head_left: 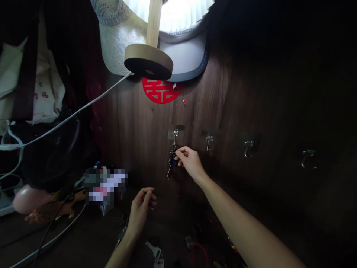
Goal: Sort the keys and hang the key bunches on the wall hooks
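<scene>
A bunch of keys (172, 156) hangs by its ring from the leftmost metal hook (175, 133) on the dark wood panel. My right hand (189, 160) is at the bunch from the right, thumb and fingers pinched on its upper part. One long key or thin metal piece points down below it. Lower and to the left, my left hand (142, 204) is held with curled fingers and thumb pressed together; what they hold, if anything, is hidden. On the dark surface beneath lie loose silver keys (155, 253).
Three more hooks, such as the nearest one (209, 140), run rightward along the panel. A lit lamp with a round base (148, 59) and white cable (80, 111) hangs above, before caps (184, 56). Bags (44, 89) are left; a pink round object (30, 199) lies below.
</scene>
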The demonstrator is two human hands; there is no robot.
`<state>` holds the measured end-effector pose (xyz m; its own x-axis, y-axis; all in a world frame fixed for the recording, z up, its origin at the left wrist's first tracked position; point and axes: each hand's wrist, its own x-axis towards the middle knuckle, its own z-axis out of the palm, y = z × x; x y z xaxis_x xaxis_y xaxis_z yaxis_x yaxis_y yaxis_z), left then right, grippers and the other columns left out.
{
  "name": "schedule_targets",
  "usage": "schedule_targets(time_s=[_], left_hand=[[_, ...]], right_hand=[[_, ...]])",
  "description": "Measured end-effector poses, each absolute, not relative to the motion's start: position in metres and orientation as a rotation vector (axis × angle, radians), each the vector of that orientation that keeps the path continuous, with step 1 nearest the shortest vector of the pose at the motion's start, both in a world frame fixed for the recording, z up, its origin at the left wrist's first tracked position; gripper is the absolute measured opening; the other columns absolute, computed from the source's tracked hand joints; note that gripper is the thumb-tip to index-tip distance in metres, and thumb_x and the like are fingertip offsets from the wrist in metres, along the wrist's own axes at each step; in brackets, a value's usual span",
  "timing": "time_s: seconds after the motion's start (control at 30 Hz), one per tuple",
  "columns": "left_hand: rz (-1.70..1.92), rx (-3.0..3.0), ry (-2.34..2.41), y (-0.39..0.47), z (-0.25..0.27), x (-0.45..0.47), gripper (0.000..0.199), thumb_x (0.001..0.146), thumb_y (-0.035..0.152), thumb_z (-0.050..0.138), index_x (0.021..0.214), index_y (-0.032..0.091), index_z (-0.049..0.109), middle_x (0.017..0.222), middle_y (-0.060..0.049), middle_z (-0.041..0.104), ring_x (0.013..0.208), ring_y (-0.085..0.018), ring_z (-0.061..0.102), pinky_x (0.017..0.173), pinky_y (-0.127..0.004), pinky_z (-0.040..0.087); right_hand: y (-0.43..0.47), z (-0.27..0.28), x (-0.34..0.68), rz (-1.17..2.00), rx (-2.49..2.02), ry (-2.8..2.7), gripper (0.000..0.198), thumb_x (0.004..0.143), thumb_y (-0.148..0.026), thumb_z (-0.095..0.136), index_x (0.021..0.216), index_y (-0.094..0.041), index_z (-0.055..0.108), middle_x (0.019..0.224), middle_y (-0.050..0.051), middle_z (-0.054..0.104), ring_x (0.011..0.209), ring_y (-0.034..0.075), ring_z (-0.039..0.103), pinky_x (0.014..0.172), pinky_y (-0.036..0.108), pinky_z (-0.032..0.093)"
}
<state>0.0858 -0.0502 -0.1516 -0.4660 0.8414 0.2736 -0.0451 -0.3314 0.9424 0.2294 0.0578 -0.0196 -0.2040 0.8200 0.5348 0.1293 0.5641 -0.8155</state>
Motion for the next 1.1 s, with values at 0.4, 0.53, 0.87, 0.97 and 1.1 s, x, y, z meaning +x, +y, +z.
schedule_targets(time_s=[0.4,0.53,0.87,0.97,1.1], left_hand=[[2.198,0.769,1.367,-0.051,-0.15,0.043,0.043,0.066,0.054,0.065,0.089,0.017,0.063,0.067,0.004,0.061,0.056,-0.011,0.058,0.055,-0.021,0.046],[2.218,0.722,1.391,-0.05,-0.154,0.032,0.042,0.068,0.052,0.063,0.09,0.016,0.062,0.068,0.004,0.061,0.055,-0.009,0.058,0.056,-0.021,0.046],[1.997,0.914,1.546,-0.046,-0.159,0.024,0.047,0.066,0.054,0.06,0.091,0.015,0.062,0.072,-0.001,0.067,0.058,-0.013,0.063,0.055,-0.024,0.049],[1.854,1.075,1.617,-0.047,-0.16,0.029,0.042,0.068,0.052,0.059,0.089,0.015,0.064,0.073,-0.003,0.069,0.062,-0.016,0.065,0.059,-0.027,0.051],[1.679,1.298,1.766,-0.046,-0.164,0.037,0.029,0.07,0.042,0.059,0.084,0.018,0.067,0.07,-0.001,0.07,0.066,-0.018,0.066,0.063,-0.028,0.051]], right_hand=[[0.019,-0.083,0.27,0.901,-0.865,-1.84,0.02,0.079,-0.037,0.055,0.072,-0.019,0.057,0.062,-0.002,0.061,0.045,0.01,0.052,0.046,0.022,0.039],[-0.002,-0.112,0.29,0.924,-0.93,-1.961,0.02,0.082,-0.036,0.052,0.073,-0.019,0.057,0.063,-0.001,0.061,0.048,0.011,0.053,0.049,0.022,0.039],[-0.059,-0.168,0.352,0.941,-1.191,-2.173,0.019,0.085,-0.031,0.047,0.074,-0.021,0.059,0.065,-0.002,0.062,0.059,0.013,0.057,0.056,0.022,0.041],[-0.067,-0.181,0.37,0.859,-1.275,-2.213,0.019,0.085,-0.031,0.047,0.073,-0.023,0.059,0.066,-0.003,0.063,0.062,0.014,0.059,0.057,0.021,0.041],[-0.066,-0.197,0.384,0.707,-1.301,-2.207,0.018,0.084,-0.032,0.047,0.075,-0.023,0.059,0.069,-0.003,0.065,0.068,0.014,0.062,0.064,0.021,0.044]])
